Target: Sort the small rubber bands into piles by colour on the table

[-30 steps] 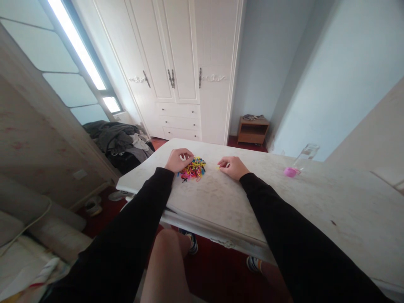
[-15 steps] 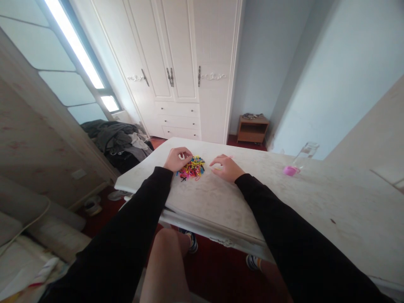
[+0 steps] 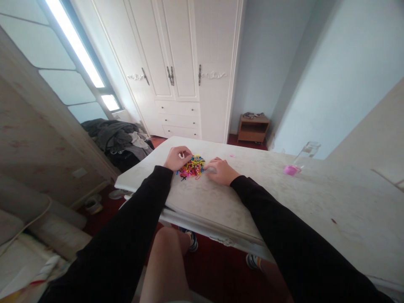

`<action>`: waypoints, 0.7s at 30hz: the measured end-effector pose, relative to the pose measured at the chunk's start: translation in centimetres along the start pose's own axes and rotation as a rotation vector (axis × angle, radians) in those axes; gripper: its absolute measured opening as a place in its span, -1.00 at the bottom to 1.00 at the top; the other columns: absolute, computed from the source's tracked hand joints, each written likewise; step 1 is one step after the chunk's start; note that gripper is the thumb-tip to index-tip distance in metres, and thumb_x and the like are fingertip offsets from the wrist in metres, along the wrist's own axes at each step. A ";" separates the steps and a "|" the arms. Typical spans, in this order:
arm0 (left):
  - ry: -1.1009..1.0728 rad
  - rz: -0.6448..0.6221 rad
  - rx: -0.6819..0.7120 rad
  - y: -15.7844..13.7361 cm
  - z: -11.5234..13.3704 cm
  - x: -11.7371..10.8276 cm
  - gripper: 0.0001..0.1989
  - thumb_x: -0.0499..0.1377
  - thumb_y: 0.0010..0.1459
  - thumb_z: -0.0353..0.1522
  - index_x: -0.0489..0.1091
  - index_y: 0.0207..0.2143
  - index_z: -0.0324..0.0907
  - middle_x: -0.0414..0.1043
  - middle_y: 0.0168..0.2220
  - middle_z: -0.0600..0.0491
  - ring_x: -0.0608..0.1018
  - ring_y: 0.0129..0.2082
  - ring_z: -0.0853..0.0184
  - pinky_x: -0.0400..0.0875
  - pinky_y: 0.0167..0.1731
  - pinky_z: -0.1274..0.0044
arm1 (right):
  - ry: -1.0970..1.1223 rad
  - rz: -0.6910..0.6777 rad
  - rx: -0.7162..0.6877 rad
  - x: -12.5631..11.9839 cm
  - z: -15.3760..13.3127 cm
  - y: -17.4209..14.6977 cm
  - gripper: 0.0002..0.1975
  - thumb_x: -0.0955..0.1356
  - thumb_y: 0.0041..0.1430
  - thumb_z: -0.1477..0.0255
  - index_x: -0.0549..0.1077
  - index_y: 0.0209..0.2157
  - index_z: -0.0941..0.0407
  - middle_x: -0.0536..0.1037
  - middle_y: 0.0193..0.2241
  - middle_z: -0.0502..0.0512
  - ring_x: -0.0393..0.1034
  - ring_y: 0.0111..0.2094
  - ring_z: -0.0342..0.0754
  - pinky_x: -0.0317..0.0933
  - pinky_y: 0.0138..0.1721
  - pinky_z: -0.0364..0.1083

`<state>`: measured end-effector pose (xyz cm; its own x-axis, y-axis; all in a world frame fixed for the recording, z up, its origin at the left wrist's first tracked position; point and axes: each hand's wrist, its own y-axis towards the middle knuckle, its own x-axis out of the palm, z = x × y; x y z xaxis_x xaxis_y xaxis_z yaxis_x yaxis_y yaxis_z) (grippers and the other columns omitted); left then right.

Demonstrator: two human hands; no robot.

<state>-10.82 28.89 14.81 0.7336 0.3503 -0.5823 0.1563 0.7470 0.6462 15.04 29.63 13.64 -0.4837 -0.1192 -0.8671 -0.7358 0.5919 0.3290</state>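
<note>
A pile of small, thin, brightly coloured pieces (image 3: 194,167), some looking like little bands, lies on the white tabletop (image 3: 202,198). At the pile's upper left, my left hand (image 3: 178,158) rests with its fingers curled, thumb and fingertips meeting in a ring. Whatever sits between those tips is too small to make out. My right hand (image 3: 221,171) is at the right edge of the pile, thumb and forefinger drawn together against the outer pieces. What they grip, if anything, is hidden.
Toward the right of the table a clear glass bottle (image 3: 307,152) stands with a pink object (image 3: 291,170) beside it. One small pink piece (image 3: 232,156) lies apart, behind my right hand. A white wardrobe (image 3: 176,50) and a heap of clothes (image 3: 116,136) are beyond the table.
My right hand has moved left to the pile's edge, and its thumb and forefinger have closed together. My left hand has stayed in place.
</note>
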 end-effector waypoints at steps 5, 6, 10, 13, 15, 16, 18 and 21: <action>0.003 -0.003 -0.010 0.0 0.2 -0.1 -0.85 0.24 0.08 -0.32 0.53 -0.47 -0.20 0.55 -0.49 0.05 0.49 -0.49 0.36 0.34 -0.42 0.49 | 0.001 0.027 0.025 0.0 0.0 0.0 -0.78 0.37 0.28 0.43 0.65 -0.12 0.11 0.68 -0.07 0.21 0.45 0.05 0.13 0.23 0.15 0.13; 0.002 -0.004 -0.010 0.0 0.2 -0.1 -0.85 0.24 0.08 -0.32 0.53 -0.47 -0.20 0.55 -0.49 0.04 0.49 -0.49 0.35 0.34 -0.42 0.49 | 0.001 0.025 0.026 0.0 0.0 0.0 -0.78 0.38 0.27 0.43 0.65 -0.12 0.10 0.68 -0.06 0.20 0.45 0.06 0.14 0.23 0.15 0.15; -0.003 0.004 -0.017 0.0 0.3 0.0 -0.85 0.25 0.08 -0.32 0.54 -0.47 -0.19 0.55 -0.49 0.04 0.50 -0.49 0.35 0.34 -0.42 0.49 | 0.002 0.022 0.034 0.1 -0.1 -0.2 -0.82 0.40 0.24 0.42 0.66 -0.17 0.09 0.67 -0.04 0.19 0.41 0.11 0.20 0.20 0.15 0.24; -0.004 0.005 -0.022 0.0 0.3 0.0 -0.84 0.25 0.08 -0.31 0.53 -0.47 -0.19 0.55 -0.50 0.04 0.50 -0.49 0.35 0.34 -0.42 0.48 | 0.013 0.055 0.054 0.0 0.1 0.0 -0.84 0.40 0.23 0.46 0.66 -0.23 0.10 0.69 -0.10 0.20 0.44 0.06 0.19 0.20 0.15 0.22; -0.005 0.006 -0.023 0.0 0.3 0.0 -0.84 0.25 0.08 -0.30 0.53 -0.48 -0.19 0.55 -0.50 0.04 0.49 -0.49 0.35 0.34 -0.41 0.48 | 0.035 0.088 0.071 -0.1 0.3 0.2 -0.86 0.40 0.20 0.50 0.66 -0.30 0.11 0.71 -0.17 0.19 0.48 0.00 0.15 0.22 0.14 0.17; -0.005 0.008 -0.023 0.0 0.4 0.0 -0.84 0.25 0.08 -0.30 0.53 -0.48 -0.19 0.55 -0.50 0.04 0.49 -0.50 0.35 0.34 -0.42 0.48 | 0.051 0.106 0.080 -0.2 0.3 0.3 -0.86 0.40 0.18 0.52 0.66 -0.33 0.12 0.71 -0.19 0.19 0.50 -0.03 0.13 0.24 0.13 0.13; -0.007 0.007 -0.021 0.0 0.4 -0.1 -0.84 0.24 0.08 -0.30 0.52 -0.49 -0.19 0.54 -0.51 0.05 0.48 -0.50 0.35 0.33 -0.42 0.48 | 0.092 0.131 0.093 -0.6 0.4 0.3 -0.88 0.42 0.14 0.55 0.65 -0.38 0.13 0.72 -0.26 0.17 0.53 -0.11 0.08 0.29 0.06 0.05; -0.008 0.006 -0.018 0.0 0.4 -0.1 -0.84 0.24 0.07 -0.32 0.51 -0.50 -0.19 0.53 -0.52 0.05 0.48 -0.50 0.35 0.33 -0.42 0.48 | 0.177 0.102 0.085 -1.3 0.4 0.0 -0.86 0.43 0.03 0.61 0.63 -0.40 0.13 0.71 -0.35 0.08 0.57 -0.23 0.00 0.33 -0.10 -0.06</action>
<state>-10.61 28.60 15.05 0.7401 0.3504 -0.5739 0.1395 0.7549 0.6408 15.84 30.10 14.63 -0.6347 -0.1885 -0.7494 -0.6397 0.6723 0.3726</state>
